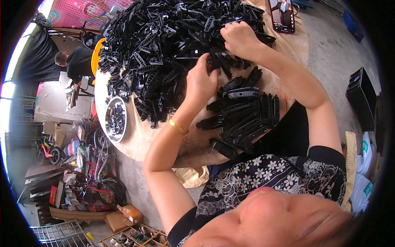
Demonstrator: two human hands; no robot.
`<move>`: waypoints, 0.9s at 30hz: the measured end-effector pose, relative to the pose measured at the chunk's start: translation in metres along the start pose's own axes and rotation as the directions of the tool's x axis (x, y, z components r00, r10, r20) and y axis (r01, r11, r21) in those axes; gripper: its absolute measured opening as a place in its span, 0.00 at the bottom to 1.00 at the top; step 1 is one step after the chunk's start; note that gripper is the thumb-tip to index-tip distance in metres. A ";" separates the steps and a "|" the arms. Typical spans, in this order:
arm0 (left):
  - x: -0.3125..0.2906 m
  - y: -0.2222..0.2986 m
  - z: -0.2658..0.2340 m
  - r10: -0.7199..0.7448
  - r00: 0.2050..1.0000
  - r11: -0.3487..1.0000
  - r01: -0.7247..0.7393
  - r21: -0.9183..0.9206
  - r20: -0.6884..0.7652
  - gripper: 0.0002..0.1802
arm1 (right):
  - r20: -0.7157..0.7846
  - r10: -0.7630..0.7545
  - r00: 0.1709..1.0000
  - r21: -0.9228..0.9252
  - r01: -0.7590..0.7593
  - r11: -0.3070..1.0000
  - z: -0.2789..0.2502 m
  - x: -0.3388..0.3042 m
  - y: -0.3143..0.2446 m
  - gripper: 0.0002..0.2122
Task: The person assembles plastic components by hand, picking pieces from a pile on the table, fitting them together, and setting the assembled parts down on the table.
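Observation:
A large heap of black plastic parts (152, 45) covers much of the round table. At the heap's near edge, my left hand (200, 84) has its thumb and fingers curved round a black plastic part, mostly hidden by the hand. My right hand (242, 40) is closed over the heap, farther off and to the right. Whatever its fingers hold is hidden. Between my hands lie loose black parts (224, 61). Closer to me, longer black plastic pieces (242, 117) are stacked side by side at the table's edge.
A round metal tray (108, 127) of small parts stands at the left of the patterned tablecloth (144, 142). A phone (283, 18) stands at the far right. A black box (362, 96) is on the floor. Another person (78, 61) works at the far left, beyond an orange rim (96, 55).

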State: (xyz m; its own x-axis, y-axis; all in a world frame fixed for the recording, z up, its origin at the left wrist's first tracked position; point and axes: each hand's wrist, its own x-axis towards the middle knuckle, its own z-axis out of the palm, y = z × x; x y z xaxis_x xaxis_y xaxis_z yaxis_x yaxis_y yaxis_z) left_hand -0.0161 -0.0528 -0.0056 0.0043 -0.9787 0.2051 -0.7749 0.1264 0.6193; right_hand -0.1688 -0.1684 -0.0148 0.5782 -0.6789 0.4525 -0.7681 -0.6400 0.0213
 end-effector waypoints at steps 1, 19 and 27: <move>-0.001 -0.005 -0.002 -0.061 0.998 0.978 0.059 -0.201 -0.003 0.24 | -0.031 -0.031 0.999 -0.003 0.030 1.000 0.001 0.000 -0.001 0.09; -0.021 -0.024 -0.040 -0.281 0.918 0.601 0.396 -0.694 0.281 0.15 | -0.154 -0.412 0.898 0.812 0.352 0.465 -0.039 -0.011 -0.024 0.11; -0.026 -0.008 -0.039 -0.121 0.992 0.899 0.096 -0.426 -0.032 0.15 | -0.302 -0.374 0.877 0.642 0.477 0.600 -0.042 -0.016 -0.032 0.15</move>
State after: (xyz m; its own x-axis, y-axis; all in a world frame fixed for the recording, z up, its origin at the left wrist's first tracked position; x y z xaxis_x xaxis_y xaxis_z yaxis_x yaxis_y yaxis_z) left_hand 0.0145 -0.0221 0.0136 0.1180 -0.9812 0.1526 -0.4271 0.0886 0.8999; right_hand -0.1646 -0.1217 0.0151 0.7114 -0.2473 0.6578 -0.0085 -0.9390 -0.3438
